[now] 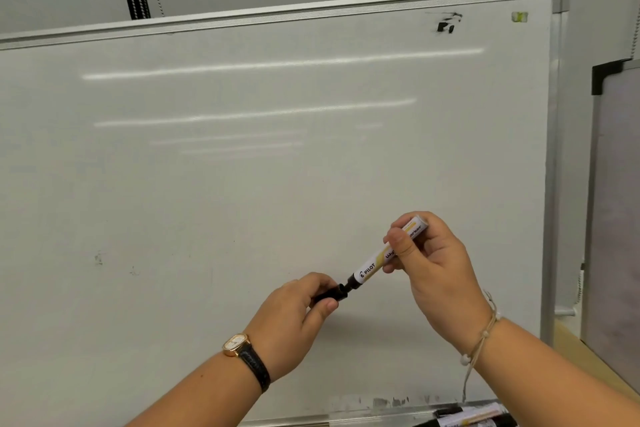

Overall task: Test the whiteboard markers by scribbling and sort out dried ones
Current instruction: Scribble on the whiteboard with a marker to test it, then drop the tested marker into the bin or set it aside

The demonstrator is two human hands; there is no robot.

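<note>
Right hand pinches the marker before the whiteboard's lower right corner; left hand pinches the cap, just at the marker's tip. Keep cap and barrel in line, so the tip touches nothing

"PILOT" on the marker barrel

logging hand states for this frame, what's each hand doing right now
Left hand: pinches the black cap at the marker's tip end.
Right hand: holds the marker by its barrel.
</note>
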